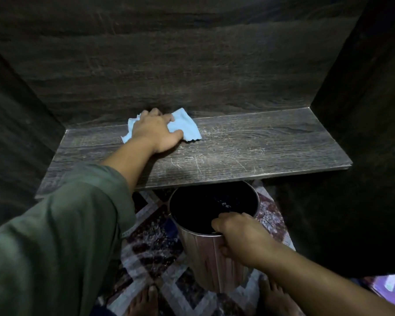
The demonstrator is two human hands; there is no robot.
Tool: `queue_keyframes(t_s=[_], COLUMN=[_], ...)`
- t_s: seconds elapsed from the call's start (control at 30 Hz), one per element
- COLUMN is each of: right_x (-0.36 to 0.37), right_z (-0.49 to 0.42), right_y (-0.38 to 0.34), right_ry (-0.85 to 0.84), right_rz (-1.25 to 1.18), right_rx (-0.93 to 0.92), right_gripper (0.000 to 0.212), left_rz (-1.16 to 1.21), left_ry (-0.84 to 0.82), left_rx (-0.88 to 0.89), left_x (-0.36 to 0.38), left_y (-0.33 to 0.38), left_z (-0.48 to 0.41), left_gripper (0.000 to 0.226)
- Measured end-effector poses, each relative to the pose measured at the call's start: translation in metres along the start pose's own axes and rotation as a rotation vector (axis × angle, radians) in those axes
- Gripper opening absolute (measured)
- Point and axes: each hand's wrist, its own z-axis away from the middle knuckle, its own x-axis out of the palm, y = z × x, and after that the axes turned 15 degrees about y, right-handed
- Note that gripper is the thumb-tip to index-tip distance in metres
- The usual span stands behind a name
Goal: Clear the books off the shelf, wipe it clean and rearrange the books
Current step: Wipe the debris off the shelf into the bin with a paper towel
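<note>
Bin in right hand, inside dark

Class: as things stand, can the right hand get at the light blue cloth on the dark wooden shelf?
Probably not yet: the right hand grips the rim of the wood-patterned cylindrical bin below the dark wooden shelf, and the left hand covers much of the light blue cloth.
</note>
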Motion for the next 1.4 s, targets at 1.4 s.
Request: queue_keyframes(t_s=[1.4], right_x=[-0.004], right_z=[0.001], right_y=[-0.002], right_ry=[0.007], right_rz=[-0.037], right_rx=[-0.010], right_gripper=[0.026], left_rz=[0.123], left_ry=[-0.117], left_rx=[0.239], left_x=[-0.017], left_y=[0.000], left_z=[0.060], left_gripper=[0.047])
